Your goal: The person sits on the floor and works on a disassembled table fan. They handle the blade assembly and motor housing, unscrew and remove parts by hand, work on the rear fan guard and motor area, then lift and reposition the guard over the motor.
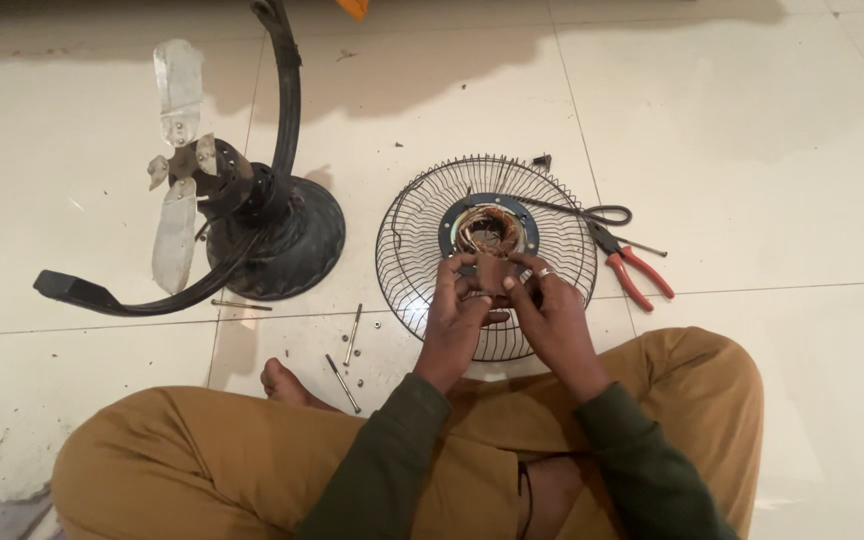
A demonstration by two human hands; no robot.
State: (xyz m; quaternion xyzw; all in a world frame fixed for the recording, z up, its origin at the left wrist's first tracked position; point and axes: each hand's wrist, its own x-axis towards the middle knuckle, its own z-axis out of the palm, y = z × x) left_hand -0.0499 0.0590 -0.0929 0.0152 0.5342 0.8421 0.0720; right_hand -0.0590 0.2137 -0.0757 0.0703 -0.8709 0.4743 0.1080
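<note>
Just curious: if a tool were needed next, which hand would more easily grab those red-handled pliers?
Probably the right hand: the pliers lie on the floor on its side, while the left hand would have to cross over.

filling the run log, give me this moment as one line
left hand and right hand: both grip small brown part | below: wire fan guard holding motor stator | pliers right

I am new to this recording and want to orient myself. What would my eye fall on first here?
First, the two hands at the centre: the left hand and right hand together hold a small brown part over a round wire fan guard lying on the tiled floor. To the left lies a black fan stand with metal blades; red-handled pliers lie on the right.
</note>
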